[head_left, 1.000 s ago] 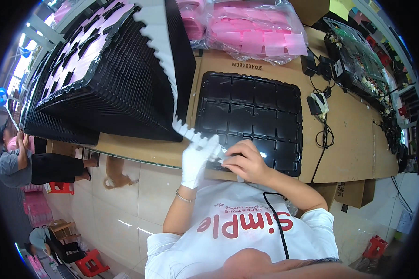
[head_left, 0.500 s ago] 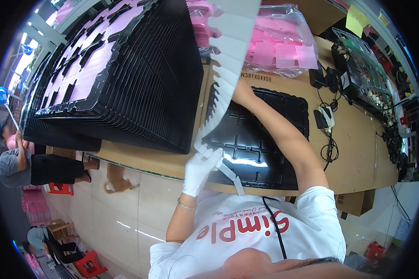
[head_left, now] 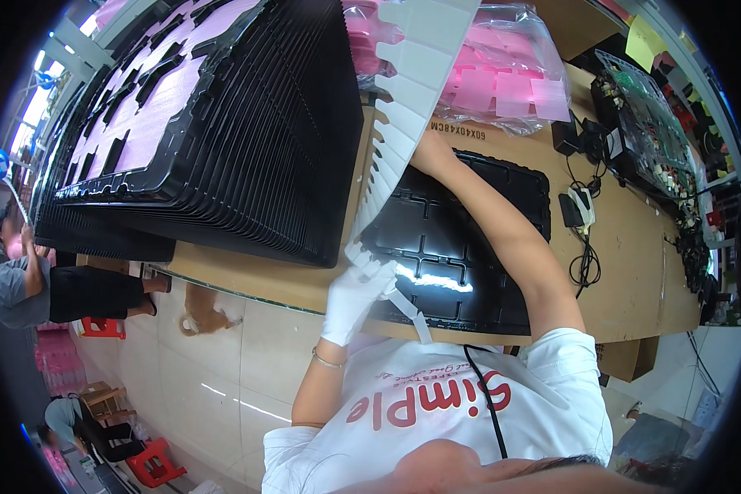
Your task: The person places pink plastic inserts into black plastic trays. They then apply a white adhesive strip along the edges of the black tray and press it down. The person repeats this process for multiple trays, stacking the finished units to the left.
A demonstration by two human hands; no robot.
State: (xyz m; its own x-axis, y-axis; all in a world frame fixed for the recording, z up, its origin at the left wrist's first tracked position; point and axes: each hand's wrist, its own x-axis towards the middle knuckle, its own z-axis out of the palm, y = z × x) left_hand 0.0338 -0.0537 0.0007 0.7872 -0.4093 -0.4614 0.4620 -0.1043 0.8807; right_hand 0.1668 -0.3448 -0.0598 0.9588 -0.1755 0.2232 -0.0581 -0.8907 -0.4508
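Observation:
A long white notched divider strip [head_left: 424, 58] stands at a slant over the table, from the top edge of the head view down to my left hand [head_left: 354, 298]. White-gloved, that hand is closed around the strip's lower end. A narrow white slotted piece [head_left: 407, 308] sticks out beside it toward my shirt. My right hand [head_left: 430, 153] reaches up behind the strip at mid-height, and its fingers are hidden there. Beneath my right forearm lies a shiny black plastic tray [head_left: 445, 247] with moulded grid lines; the strip and my arm cover parts of it.
A tall stack of black trays [head_left: 280, 140] with pink sheets on top rises at left. Bagged pink pieces [head_left: 514, 82] lie at the back. Cables with adapters [head_left: 580, 206] and circuit boards [head_left: 650, 123] are at right. Two people and a dog [head_left: 206, 311] are beyond the table.
The upper part of the white strip has tilted further right, showing a broader face. My left hand stays closed on its lower end. The whole view has shifted slightly.

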